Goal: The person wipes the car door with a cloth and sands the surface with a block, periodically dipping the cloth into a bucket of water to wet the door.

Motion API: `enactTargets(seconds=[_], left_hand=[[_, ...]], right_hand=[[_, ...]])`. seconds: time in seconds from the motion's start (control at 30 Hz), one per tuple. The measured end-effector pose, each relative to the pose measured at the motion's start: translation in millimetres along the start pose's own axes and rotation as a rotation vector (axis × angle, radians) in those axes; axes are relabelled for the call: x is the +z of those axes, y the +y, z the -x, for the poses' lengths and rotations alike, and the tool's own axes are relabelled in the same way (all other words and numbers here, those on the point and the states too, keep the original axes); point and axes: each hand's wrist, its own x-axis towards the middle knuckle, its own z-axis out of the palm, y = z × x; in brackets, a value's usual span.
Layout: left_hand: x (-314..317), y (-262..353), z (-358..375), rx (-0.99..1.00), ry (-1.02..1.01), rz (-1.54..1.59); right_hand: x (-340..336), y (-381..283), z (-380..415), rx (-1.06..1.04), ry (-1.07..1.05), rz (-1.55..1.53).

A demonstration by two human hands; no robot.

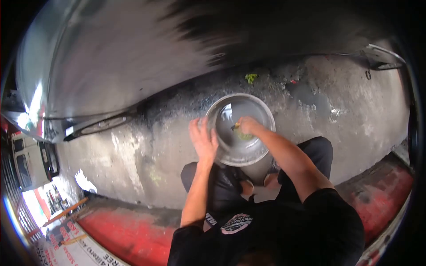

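Observation:
A round metal basin (214, 153) with water in it sits on the ground in front of my bent knees. My left hand (204, 141) is at its left rim, fingers apart and pointing away from me, with nothing in the grasp. Inside the basin, my right hand (250, 126) is closed around a small yellow-and-dark thing (236, 126); its kind I cannot tell. A yellowish-green patch (245, 135) shows in the water just below that hand. Bright light reflects off the water near the far left side.
A dark, shiny vehicle body (120, 66) spans the far side, above stained concrete (133, 159). A bright green scrap (251, 78) lies beyond the basin. Behind me runs a red-painted ledge (128, 226), with a printed sign (84, 248) at lower left. Another vehicle (31, 162) stands far left.

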Motion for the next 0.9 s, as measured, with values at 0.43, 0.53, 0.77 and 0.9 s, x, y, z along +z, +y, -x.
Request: enactTargets(seconds=[0.43, 0.53, 0.77, 0.9], left_hand=[[58, -47, -1, -0.088, -0.087, 0.166], [-4, -11, -60, 0.327, 0.05, 0.024], [-252, 152, -250, 0.947, 0.834, -0.28], [-346, 185, -360, 1.001, 0.993, -0.418]], right_hand=[[41, 30, -33, -0.116, -0.191, 0.377], [36, 57, -32, -0.195, 0.002, 0.405], [27, 30, -6, -0.07, 0.078, 0.397], [24, 36, -6, -0.163, 0.154, 0.305]])
